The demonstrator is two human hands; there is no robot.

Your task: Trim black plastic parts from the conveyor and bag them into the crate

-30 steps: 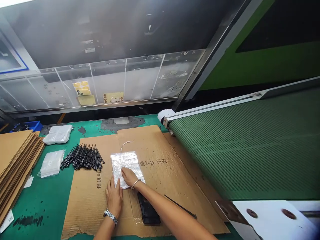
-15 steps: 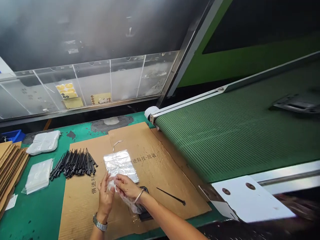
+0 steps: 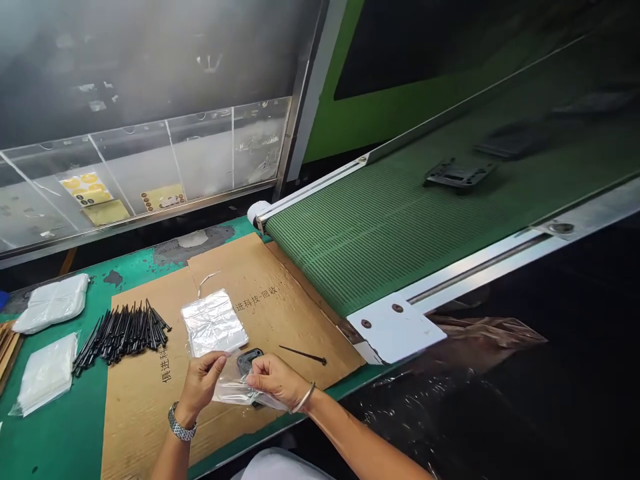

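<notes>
Between my two hands a clear plastic bag point(image 3: 233, 389) is stretched out above the cardboard. My left hand point(image 3: 203, 381) pinches one edge of it between thumb and fingers. My right hand point(image 3: 277, 380) grips the other side, fingers curled. Partly covered by the bag and my right hand, a black plastic part point(image 3: 249, 359) lies on the cardboard. Just beyond my hands rests a stack of clear plastic bags point(image 3: 214, 321). A single thin black rod with a wider end point(image 3: 303, 354) lies to the right of my right hand.
A pile of black rods point(image 3: 125, 331) lies left on the cardboard sheet point(image 3: 145, 427). Further left are two stacks of white bags point(image 3: 55, 301) on the green table point(image 3: 55, 453). A green conveyor belt point(image 3: 350, 233) slopes up right, carrying dark parts point(image 3: 457, 175).
My hands have drawn apart, spreading the bag between them. The view has swung right, showing more dark parts on the conveyor.
</notes>
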